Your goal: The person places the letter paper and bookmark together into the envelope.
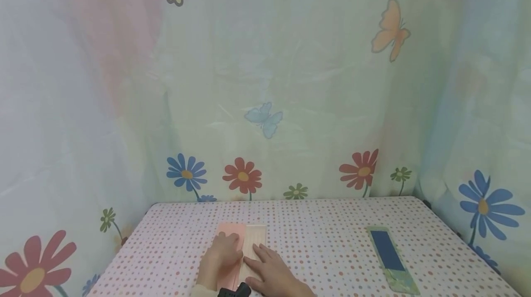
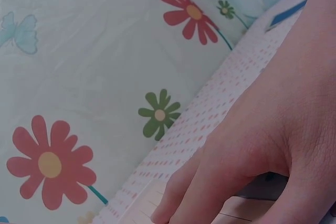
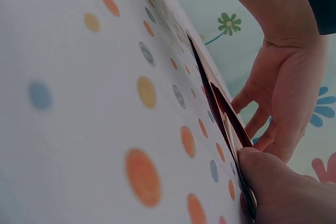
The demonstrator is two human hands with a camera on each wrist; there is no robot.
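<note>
A narrow notebook [image 1: 254,232] lies opened on the dotted table, with a pink cover [image 1: 228,227] at left and cream, lined-looking paper at right. My left hand [image 1: 222,250] rests on the pink side, fingers bent a little and pointing down onto it. Across the cream side lies my right hand [image 1: 271,271], its fingers spread and fairly straight. Seen edge-on in the right wrist view, the notebook's dark red flap [image 3: 231,111] stands slightly raised over the pages, near my right thumb [image 3: 252,163]. The left fingertips are partly hidden.
A long green patterned piece with a dark blue panel [image 1: 387,251] lies toward the table's right side. The table [image 1: 315,237] has a dotted cover. Curtains with flowers and butterflies [image 1: 265,119] hang behind and at both sides.
</note>
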